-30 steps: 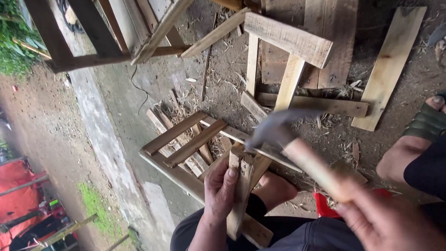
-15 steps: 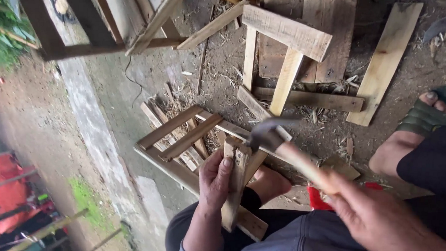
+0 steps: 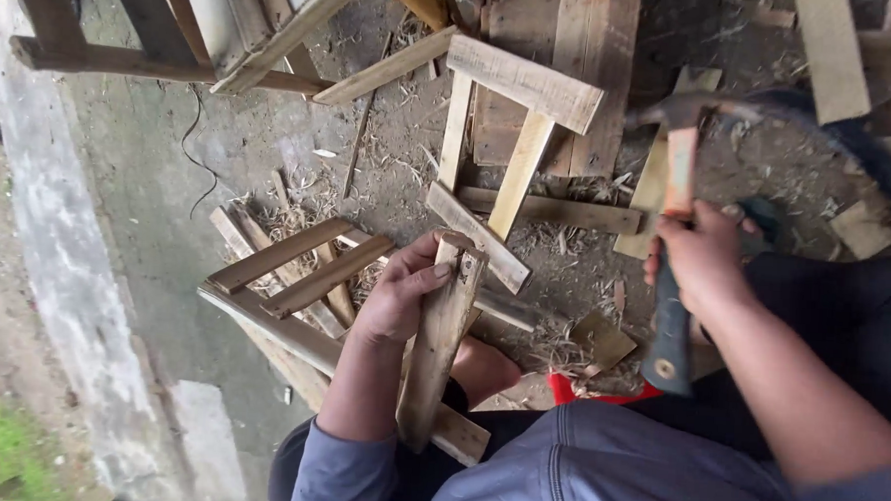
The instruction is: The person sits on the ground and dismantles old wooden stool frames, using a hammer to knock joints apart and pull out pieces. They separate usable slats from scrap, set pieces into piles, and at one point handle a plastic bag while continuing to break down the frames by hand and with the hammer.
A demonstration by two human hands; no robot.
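Note:
My left hand grips a rough wooden slat that stands nearly upright on a low wooden frame of nailed slats. Its fingers wrap the slat's upper end. My right hand is closed around the wooden handle of a hammer, held up to the right of the slat. The metal head points left at the top, clear of the wood. A knee shows just below the slat.
A second slatted frame lies on the dirt beyond the slat. Loose planks, shavings and offcuts are scattered around. A larger dark frame leans at the upper left. A concrete strip runs down the left.
The hammer has swung up and to the right, away from the top of the slat where its head was. The left hand still holds the slat, now nearer upright.

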